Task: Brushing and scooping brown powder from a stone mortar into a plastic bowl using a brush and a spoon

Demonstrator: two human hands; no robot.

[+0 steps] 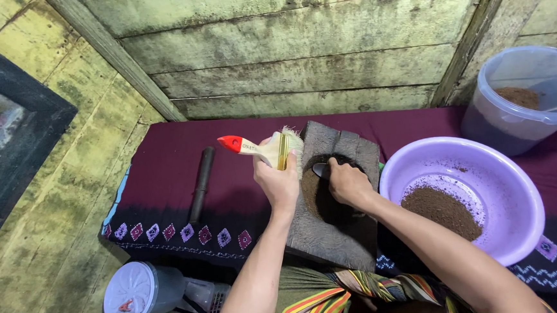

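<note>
Gripping a flat paintbrush with pale bristles, cream wooden handle and red tip (262,148) in the left hand (279,182), fingers curled tight around the handle, bristles hanging just above the dark grey stone grinding slab (335,237). Holding a metal spoon (322,169) in the right hand (348,184), fingers pinching the spoon's handle, bowl of the spoon dipping into the slab's hollow (a dark oval dish lined with brown ground powder (311,196)). Sitting at the middle of a maroon patterned cloth (164,176), the slab tilting toward the person's lap. Lying to the left on the cloth, well apart from the hands, a black cylindrical stone roller (201,184). Resting just beside the slab on the right, a round lilac plastic basin (519,193) carrying a heap of the same brown powder. Standing behind the basin, a clear plastic bucket (502,123) with more powder inside.
</note>
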